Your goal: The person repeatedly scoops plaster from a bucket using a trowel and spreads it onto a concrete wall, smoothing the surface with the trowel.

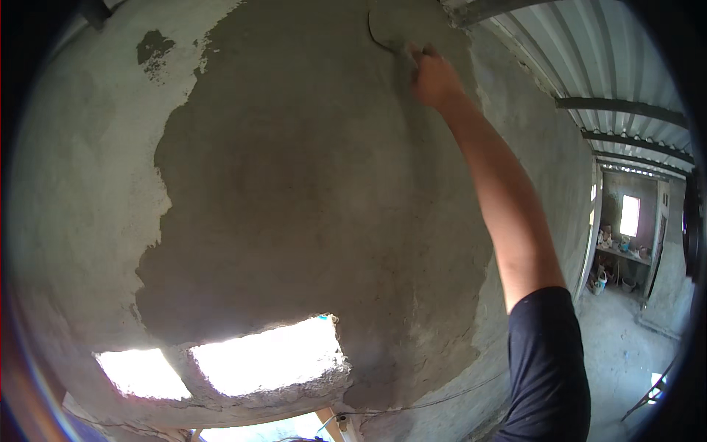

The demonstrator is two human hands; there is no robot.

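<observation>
My right arm reaches up from the lower right to the top of a plastered wall (294, 184). At its end my right hand (436, 77) is closed round what looks like a plastering trowel (379, 40). Only a thin, dark, curved edge of the tool stands out against the grey; its handle is hidden by my fingers. The tool is at the wall's surface, within a large patch of darker, damp-looking plaster. That patch has a ragged left border against paler, drier plaster. My left hand is out of the picture.
Two bright openings (272, 356) with rough edges pierce the lower wall, and a thin cable runs below them. Corrugated roofing (589, 44) on dark beams slopes overhead at right. Far right, a shelf (622, 255) with buckets and clutter stands beyond a concrete floor (618, 346).
</observation>
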